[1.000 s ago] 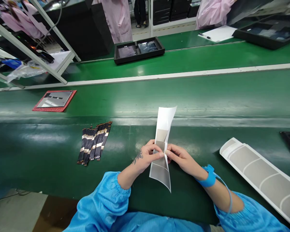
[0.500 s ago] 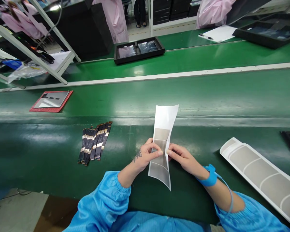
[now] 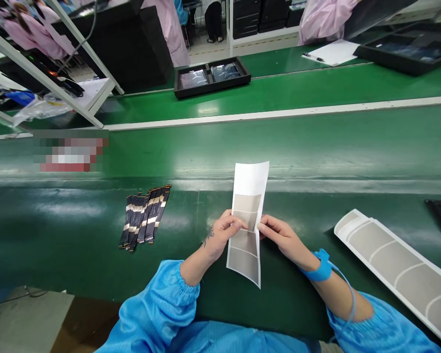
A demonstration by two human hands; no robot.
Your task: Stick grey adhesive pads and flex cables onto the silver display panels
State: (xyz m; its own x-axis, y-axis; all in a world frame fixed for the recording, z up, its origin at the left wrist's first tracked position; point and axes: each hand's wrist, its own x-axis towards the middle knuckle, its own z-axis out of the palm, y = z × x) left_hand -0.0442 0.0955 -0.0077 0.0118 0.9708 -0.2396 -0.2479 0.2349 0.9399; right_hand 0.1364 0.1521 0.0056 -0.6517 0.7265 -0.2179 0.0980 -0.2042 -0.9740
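Between my hands is a white backing sheet [image 3: 251, 179] carrying grey rectangular stickers, held up off the bench and slightly curved. My left hand [image 3: 222, 235] grips its left edge, with the thumb lying over the grey face. The right edge is pinched in my right hand [image 3: 279, 235], whose wrist wears a blue strap. To the left, a row of dark flex cables [image 3: 144, 218] with gold ends lies on the green bench. A stack of similar sticker sheets [image 3: 397, 269] rests at the right.
A white rail [image 3: 279, 115] crosses behind the bench. Beyond it stand a black tray [image 3: 212, 77] with wrapped panels, a white paper [image 3: 332, 52] with a pen, and another black tray [image 3: 407, 49]. A blurred-out red and white item [image 3: 73, 154] lies at left. People in pink stand behind.
The sheet has flattened out, showing more of its grey face. My right hand has shifted slightly right along with its edge. My left hand keeps its hold.
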